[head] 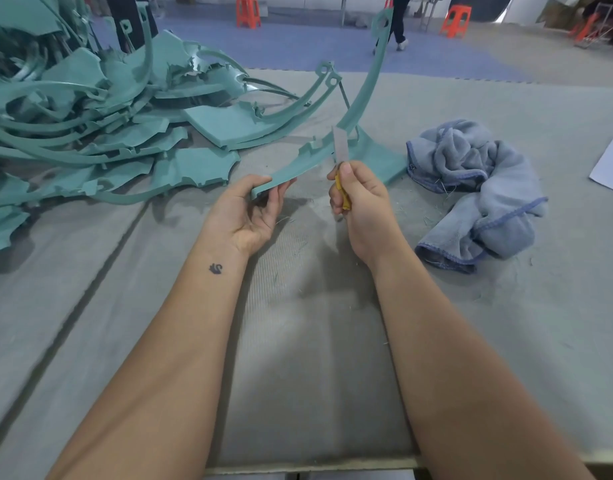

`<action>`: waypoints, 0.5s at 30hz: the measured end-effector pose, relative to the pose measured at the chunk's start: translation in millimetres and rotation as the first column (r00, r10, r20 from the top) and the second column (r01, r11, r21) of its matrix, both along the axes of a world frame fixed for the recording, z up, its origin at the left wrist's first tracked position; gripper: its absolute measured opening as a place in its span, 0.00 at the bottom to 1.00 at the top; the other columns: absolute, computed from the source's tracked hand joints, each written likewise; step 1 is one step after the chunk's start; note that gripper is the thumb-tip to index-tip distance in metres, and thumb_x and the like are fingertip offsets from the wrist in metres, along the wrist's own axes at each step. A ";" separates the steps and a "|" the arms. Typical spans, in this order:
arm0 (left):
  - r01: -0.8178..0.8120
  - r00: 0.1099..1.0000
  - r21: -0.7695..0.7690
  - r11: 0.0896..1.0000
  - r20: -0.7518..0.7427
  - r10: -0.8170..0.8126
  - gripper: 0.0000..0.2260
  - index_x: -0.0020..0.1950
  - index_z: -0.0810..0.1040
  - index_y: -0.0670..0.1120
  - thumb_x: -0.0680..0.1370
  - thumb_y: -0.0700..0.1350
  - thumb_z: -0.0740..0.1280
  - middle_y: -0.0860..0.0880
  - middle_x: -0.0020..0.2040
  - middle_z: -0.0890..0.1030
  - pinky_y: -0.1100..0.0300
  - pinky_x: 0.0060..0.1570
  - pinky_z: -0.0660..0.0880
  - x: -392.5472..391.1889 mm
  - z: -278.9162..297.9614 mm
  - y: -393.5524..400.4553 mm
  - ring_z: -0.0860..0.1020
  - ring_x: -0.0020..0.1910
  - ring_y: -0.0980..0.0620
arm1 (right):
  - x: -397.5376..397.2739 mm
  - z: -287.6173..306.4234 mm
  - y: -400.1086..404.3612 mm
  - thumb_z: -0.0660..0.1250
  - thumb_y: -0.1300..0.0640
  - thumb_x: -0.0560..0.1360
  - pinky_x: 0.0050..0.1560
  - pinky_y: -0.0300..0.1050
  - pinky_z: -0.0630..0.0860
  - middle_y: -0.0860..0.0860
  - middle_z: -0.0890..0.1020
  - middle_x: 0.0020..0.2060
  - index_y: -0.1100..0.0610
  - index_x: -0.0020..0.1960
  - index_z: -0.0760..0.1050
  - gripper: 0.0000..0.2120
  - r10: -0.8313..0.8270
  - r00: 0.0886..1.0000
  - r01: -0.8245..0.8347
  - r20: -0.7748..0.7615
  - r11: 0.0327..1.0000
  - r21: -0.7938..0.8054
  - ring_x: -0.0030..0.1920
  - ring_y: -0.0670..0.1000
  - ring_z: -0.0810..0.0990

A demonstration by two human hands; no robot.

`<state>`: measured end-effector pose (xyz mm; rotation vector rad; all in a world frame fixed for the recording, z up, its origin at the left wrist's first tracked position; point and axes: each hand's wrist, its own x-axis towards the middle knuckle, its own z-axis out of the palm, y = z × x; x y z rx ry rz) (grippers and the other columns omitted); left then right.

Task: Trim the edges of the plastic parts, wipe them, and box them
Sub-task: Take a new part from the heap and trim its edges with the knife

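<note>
My left hand point(251, 213) pinches the near end of a teal plastic part point(374, 154), thumb on top and fingers underneath. The part is a flat plate with a long curved arm rising to a ringed tip near the top of the view. My right hand point(358, 202) grips a yellow-handled knife point(343, 188). Its bare blade points up and lies against the part's edge, just above my thumb.
A big heap of teal plastic parts point(90, 126) fills the left of the grey padded table point(315, 341). A crumpled blue-grey cloth point(478, 192) lies to the right, a white sheet point(610, 164) at the right edge. Orange stools and a person's legs stand beyond.
</note>
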<state>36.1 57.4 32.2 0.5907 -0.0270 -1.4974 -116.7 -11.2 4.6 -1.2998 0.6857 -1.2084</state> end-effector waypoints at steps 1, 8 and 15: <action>-0.002 1.000 0.000 1.000 -0.002 0.002 0.05 0.47 0.75 0.32 0.78 0.34 0.63 0.32 0.43 0.82 0.64 0.30 0.79 0.1 0.3 -0.2 0.84 0.33 0.45 | 0.3 -0.2 0.5 0.57 0.55 0.82 0.32 0.40 0.63 0.50 0.68 0.27 0.55 0.41 0.74 0.13 0.009 1.000 -0.009 -0.013 1.000 -0.010 0.29 0.48 0.65; -0.023 0.999 -0.006 1.000 -0.027 0.023 0.05 0.46 0.75 0.32 0.78 0.34 0.63 0.31 0.42 0.82 0.64 0.29 0.79 -1.1 0.7 0.0 0.84 0.33 0.44 | 2.2 -2.2 2.4 0.59 0.52 0.78 0.31 0.39 0.63 0.48 0.68 0.26 0.54 0.40 0.74 0.11 0.056 0.994 -0.063 -0.097 0.996 -0.070 0.29 0.47 0.65; -0.034 0.998 -0.003 0.999 -0.051 0.034 0.04 0.49 0.74 0.34 0.78 0.35 0.63 0.31 0.41 0.82 0.66 0.29 0.79 1.0 1.0 0.6 0.83 0.30 0.46 | -2.2 -2.3 1.1 0.58 0.51 0.79 0.32 0.41 0.60 0.46 0.69 0.26 0.51 0.40 0.74 0.12 0.167 0.978 -0.175 -0.125 0.983 -0.051 0.28 0.47 0.65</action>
